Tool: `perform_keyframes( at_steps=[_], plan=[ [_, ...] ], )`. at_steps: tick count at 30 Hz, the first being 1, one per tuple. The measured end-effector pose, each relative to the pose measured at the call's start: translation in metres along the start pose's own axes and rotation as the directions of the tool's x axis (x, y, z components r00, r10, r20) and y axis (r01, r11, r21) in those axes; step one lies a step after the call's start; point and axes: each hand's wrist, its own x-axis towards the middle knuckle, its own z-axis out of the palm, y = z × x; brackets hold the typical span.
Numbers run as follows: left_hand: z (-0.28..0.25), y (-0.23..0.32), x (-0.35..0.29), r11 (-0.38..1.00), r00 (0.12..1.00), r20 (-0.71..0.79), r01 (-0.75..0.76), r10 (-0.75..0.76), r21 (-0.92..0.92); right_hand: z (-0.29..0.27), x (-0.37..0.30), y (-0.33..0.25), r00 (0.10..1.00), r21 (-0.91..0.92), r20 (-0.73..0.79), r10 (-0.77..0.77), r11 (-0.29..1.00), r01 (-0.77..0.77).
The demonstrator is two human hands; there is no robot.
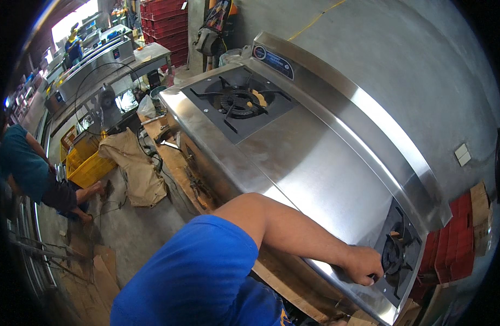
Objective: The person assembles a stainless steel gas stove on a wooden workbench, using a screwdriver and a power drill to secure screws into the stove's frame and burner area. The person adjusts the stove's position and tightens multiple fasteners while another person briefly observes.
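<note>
My left hand (364, 265) reaches across the front of a stainless steel stove (320, 163), at its right end. Its fingers are curled closed at the edge of the dark plate of the right burner (394, 254). Whatever they grip, if anything, is hidden under the hand. At the stove's far left end sits another black burner (240, 103) on a square dark plate, with a scrap of tan material on it. Between the two burners runs a smooth steel top. A raised steel backsplash (347, 114) with a blue label stands along the back. My right hand does not show.
Red crates (453, 244) stand beyond the stove's right end, against the grey wall. Wooden boards (179, 168) with tools lie along its front. To the left, a co-worker (30, 168) crouches near a yellow crate (90, 165), a brown cloth (133, 165) and a round fan (106, 98).
</note>
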Motion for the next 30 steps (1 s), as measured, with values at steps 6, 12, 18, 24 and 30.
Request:
perform_keyframes(
  at_steps=[6,12,18,24,30],
  plan=[
    [-0.051,0.043,-0.035,0.949,0.873,-0.381,-0.244,0.304,0.197,0.031,-0.013,-0.049,0.984,0.057,0.134,-0.118,0.992,0.111],
    [-0.183,0.044,-0.358,0.718,0.041,-0.979,0.674,0.200,0.175,0.070,-0.037,-0.094,0.955,0.111,0.225,-0.195,0.978,0.174],
    [-0.283,0.014,-0.659,-0.028,-0.475,-0.879,0.880,-0.028,-0.475,0.119,-0.061,-0.143,0.924,0.101,0.307,-0.226,0.974,0.205],
    [-0.315,-0.053,-0.745,-0.481,-0.565,-0.723,0.800,-0.398,-0.360,0.148,-0.079,-0.178,0.907,0.011,0.348,-0.237,0.968,0.249],
    [-0.343,-0.077,-0.777,-0.551,-0.661,-0.624,0.730,-0.418,-0.405,0.155,-0.080,-0.201,0.913,-0.079,0.341,-0.227,0.960,0.268]
  ],
)
